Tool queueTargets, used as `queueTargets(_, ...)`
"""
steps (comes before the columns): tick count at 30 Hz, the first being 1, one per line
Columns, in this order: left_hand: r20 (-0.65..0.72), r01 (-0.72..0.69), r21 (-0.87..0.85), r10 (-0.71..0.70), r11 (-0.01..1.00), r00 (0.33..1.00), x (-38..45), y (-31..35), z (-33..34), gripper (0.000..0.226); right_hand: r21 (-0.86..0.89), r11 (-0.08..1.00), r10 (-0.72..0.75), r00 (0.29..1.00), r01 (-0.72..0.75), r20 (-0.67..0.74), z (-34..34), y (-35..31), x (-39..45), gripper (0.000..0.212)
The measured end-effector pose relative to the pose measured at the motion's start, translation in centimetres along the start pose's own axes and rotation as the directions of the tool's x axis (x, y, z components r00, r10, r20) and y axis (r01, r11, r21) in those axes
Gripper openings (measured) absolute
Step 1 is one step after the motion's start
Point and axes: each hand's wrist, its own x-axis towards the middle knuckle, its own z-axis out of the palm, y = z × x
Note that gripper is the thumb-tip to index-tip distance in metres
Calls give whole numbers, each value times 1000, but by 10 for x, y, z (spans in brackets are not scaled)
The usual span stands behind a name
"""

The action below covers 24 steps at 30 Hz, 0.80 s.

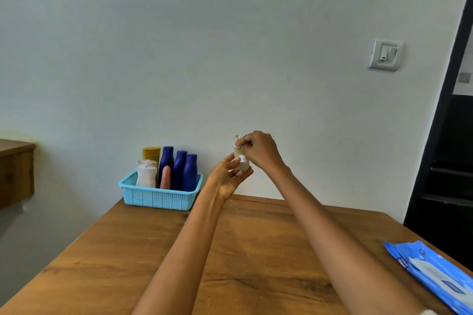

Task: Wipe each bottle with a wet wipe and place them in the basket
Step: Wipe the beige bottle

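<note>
My left hand (226, 176) grips a small bottle (240, 158) by its white cap, upside down, above the table's (230, 250) far edge. My right hand (258, 149) pinches a wet wipe (237, 141) against it (mostly hidden). The basket (160, 195) sits far left, the wipes pack (435, 273) near right.

On the blue wipes pack (435, 272) at my right I can see white lettering, cut off and upside down, that looks like "mee"; I can't make out the rest. The bottles' labels are unreadable to me.
</note>
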Motion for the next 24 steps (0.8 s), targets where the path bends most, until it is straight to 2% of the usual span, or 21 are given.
queueTargets(5,-26,13,-13,-13,1000,1000,0,2,1,24,-97,986,-131,989,138,69,-1,1,-10,23)
queueTargets(19,-7,68,-3,-68,998,998,-2,-1,-2,38,71,986,157,986,-154,-51,16,18,12,25)
queueTargets(24,-28,64,-10,-64,998,998,-3,-1,-3,30,149,973,191,977,-175,-97,14,20,-2,23)
